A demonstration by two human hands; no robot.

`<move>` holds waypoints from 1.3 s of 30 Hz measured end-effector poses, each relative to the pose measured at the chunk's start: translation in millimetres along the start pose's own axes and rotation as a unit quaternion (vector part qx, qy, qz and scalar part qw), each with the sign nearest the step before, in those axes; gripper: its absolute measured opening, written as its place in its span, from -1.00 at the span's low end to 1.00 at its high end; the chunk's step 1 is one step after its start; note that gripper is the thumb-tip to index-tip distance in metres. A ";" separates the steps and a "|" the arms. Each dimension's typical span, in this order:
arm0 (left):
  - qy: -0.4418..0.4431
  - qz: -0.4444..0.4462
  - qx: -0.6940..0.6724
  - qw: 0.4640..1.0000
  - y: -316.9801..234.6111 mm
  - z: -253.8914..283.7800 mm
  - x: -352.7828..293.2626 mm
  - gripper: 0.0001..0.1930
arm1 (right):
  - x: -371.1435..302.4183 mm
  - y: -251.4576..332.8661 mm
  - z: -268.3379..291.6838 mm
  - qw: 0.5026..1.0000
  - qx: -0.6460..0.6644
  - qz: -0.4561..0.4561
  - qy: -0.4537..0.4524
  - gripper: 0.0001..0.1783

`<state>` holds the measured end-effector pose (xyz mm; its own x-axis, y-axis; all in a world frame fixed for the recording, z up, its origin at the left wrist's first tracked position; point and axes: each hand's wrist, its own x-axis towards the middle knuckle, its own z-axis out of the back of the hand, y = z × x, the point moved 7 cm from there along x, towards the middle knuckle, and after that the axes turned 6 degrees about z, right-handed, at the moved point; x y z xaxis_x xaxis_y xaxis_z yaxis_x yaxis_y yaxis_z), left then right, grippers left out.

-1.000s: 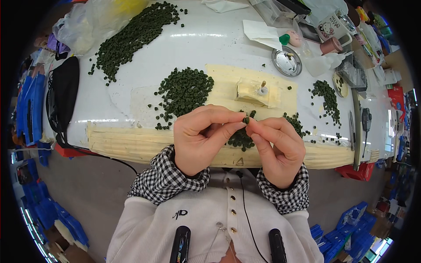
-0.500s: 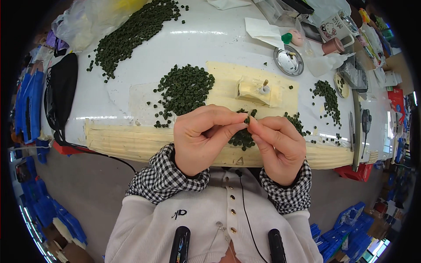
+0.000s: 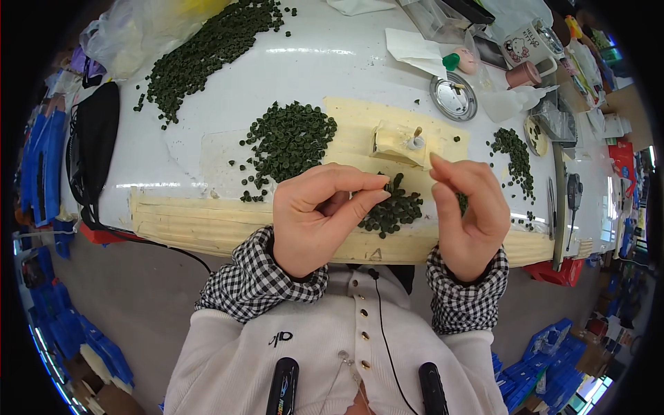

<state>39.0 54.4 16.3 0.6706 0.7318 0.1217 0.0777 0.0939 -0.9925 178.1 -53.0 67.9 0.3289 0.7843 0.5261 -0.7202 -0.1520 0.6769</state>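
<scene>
My left hand (image 3: 311,218) is closed in a pinch above the near edge of the table. Whatever lies between its fingertips is too small to make out against the dark green pieces behind. To its right, my right hand (image 3: 474,214) has thumb and forefinger apart, with nothing visible between them. Just beyond and below the fingertips lies a small heap of dark green pieces (image 3: 394,213). A larger pile of the same small round pieces (image 3: 292,138) sits beyond my left hand. Past my right hand stands a tape-covered block (image 3: 398,143) with a small peg on top.
A long green pile (image 3: 200,59) lies far left near a plastic bag (image 3: 138,41). Another green heap (image 3: 513,158) is at the right, with a round metal dish (image 3: 454,97), white squeeze bottle (image 3: 510,104) and mug (image 3: 529,45) beyond. A black face mask (image 3: 95,149) lies left.
My right hand has drawn away to the right from my left fingertips, its thumb and forefinger parting. My left hand stays pinched in nearly the same place.
</scene>
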 end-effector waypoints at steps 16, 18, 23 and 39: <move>-0.009 0.006 -0.013 1.000 1.0 -1.3 0.7 -0.81 | 42.0 3.3 7.0 0.984 -0.154 0.087 -0.032 -0.89; -0.013 0.003 -0.012 1.000 1.1 0.3 0.4 -0.81 | 38.8 24.4 18.4 0.987 -0.110 0.090 -0.070 -0.88; -0.001 0.011 -0.018 1.000 0.8 -2.5 1.2 -0.81 | 32.9 20.2 1.5 0.993 0.069 0.092 0.007 -0.88; 0.018 0.021 -0.005 1.000 -0.9 -2.8 0.9 -0.84 | 25.6 6.4 -16.1 0.984 0.174 0.029 0.032 -0.88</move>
<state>41.6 53.2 17.3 0.7000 0.7096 0.0802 0.0566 0.0569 -0.9968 172.0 -24.2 77.4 0.2463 0.8029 0.5429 -0.4796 -0.3858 0.7881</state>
